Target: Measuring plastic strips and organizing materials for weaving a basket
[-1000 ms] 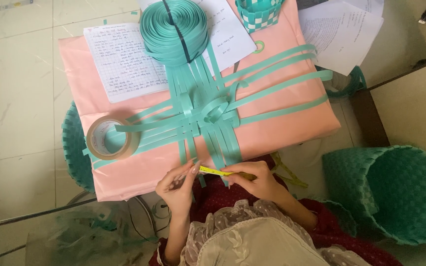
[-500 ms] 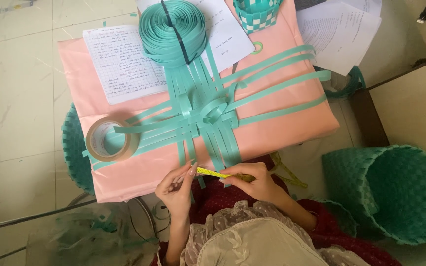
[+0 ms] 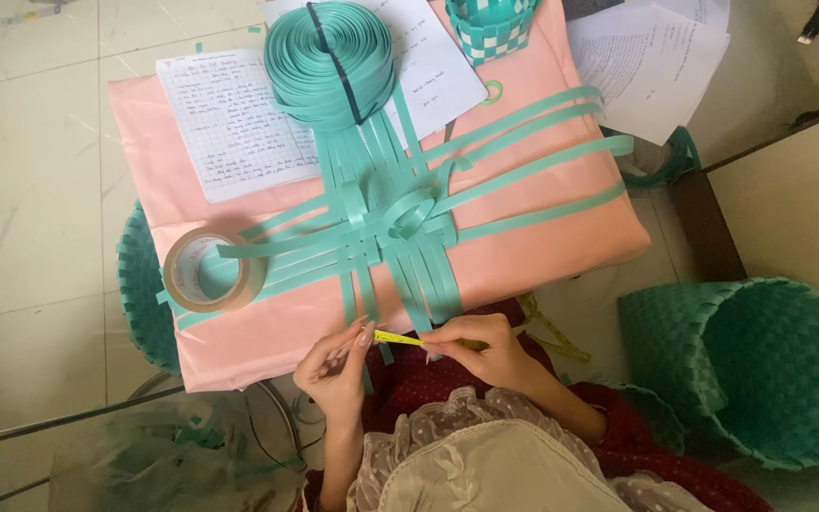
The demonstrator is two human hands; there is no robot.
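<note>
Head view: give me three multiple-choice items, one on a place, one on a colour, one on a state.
1. Where is the tape roll?
A. on the pink table's left part
B. on the floor
C. inside the basket

2. What colour are the strips?
A. red
B. teal
C. black

3. What is between the left hand and right hand?
A. nothing
B. a yellow tape measure
C. scissors

Key: 1 A, it lies on the cloth near the left edge; 2 B, all strips are teal; 3 B, both hands pinch it.

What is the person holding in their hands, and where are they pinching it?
A yellow tape measure, stretched between both hands: left hand pinches its end, right hand pinches farther along.
</note>
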